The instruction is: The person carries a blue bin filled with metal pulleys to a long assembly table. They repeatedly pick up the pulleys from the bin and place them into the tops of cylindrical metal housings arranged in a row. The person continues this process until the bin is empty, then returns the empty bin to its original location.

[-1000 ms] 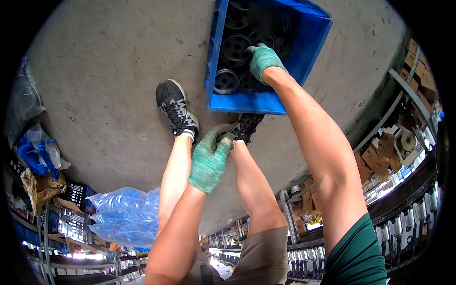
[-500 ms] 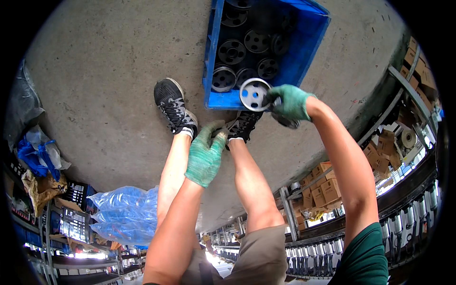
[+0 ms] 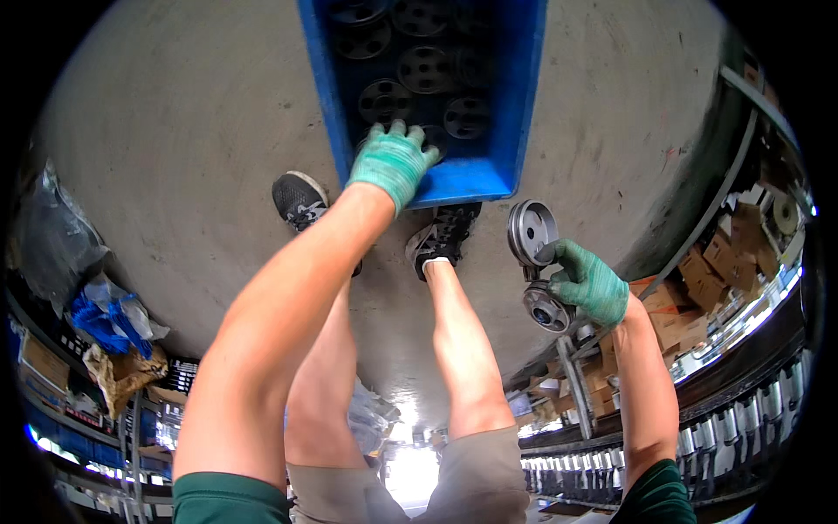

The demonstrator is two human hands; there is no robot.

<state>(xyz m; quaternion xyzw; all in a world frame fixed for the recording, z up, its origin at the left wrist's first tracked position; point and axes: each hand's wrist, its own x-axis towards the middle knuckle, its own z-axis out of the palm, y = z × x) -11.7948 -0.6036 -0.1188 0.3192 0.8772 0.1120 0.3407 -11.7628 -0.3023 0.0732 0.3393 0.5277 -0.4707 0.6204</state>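
My left hand (image 3: 394,163), in a green knit glove, reaches over the near end of a blue plastic crate (image 3: 467,181). Its fingers are spread across dark metal pulley wheels there; whether they grip one cannot be made out. More wheels with oval cut-outs lie in the crate, such as one pulley wheel (image 3: 425,70) near the middle. Off the crate's near right corner, my gloved right hand (image 3: 589,281) is closed on two pulley wheels. The larger grey pulley wheel (image 3: 526,229) is tilted above the smaller pulley wheel (image 3: 548,307).
The crate stands on a concrete floor (image 3: 209,131), right by my shoes (image 3: 447,229). Cardboard boxes (image 3: 676,327) and a metal rack frame (image 3: 574,384) are to the right. Bagged items and blue plastic (image 3: 105,319) lie at the left, beside shelving.
My left hand has moved from between my legs up into the crate. My right hand has carried the pulley wheels right and nearer, away from the crate. The view has shifted.
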